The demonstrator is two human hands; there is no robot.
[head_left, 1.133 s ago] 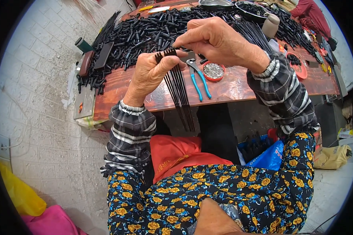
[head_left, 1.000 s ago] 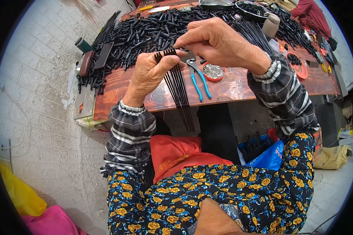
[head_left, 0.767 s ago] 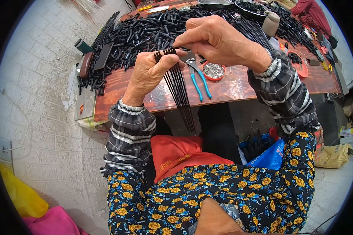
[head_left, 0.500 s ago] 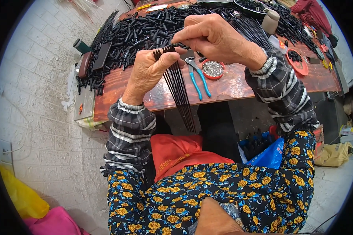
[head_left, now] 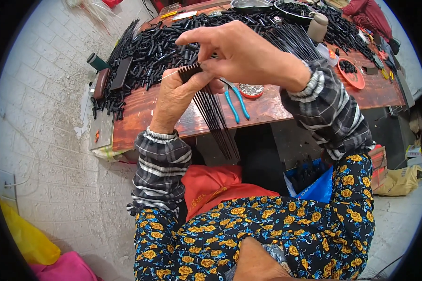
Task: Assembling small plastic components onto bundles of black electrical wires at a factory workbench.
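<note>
My left hand [head_left: 171, 100] is closed around a row of thin black rods [head_left: 213, 114], their top ends side by side above the thumb. The long ends hang down past the table's front edge. Directly over those top ends is my right hand [head_left: 241, 56], its index finger stretched out leftward and its other fingers bent down against the row. What its fingertips pinch is hidden. A thin pale strand [head_left: 172, 74] sticks out leftward beside the rod tops. Pliers with blue handles [head_left: 237, 104] lie behind the rods, partly covered by my hands.
On the reddish wooden table [head_left: 140, 105], a red dish [head_left: 252, 97] holds small silvery bits. Many black tubular pieces [head_left: 150, 54] are heaped at the back. An orange-red plate [head_left: 356, 84] and a grey flask [head_left: 318, 29] are at right. Another person's red sleeve [head_left: 368, 16] shows at far right.
My right hand has moved left and down onto the rod tops, and its index finger has straightened. The pale strand now shows at their left. My left hand stays wrapped around the rods.
</note>
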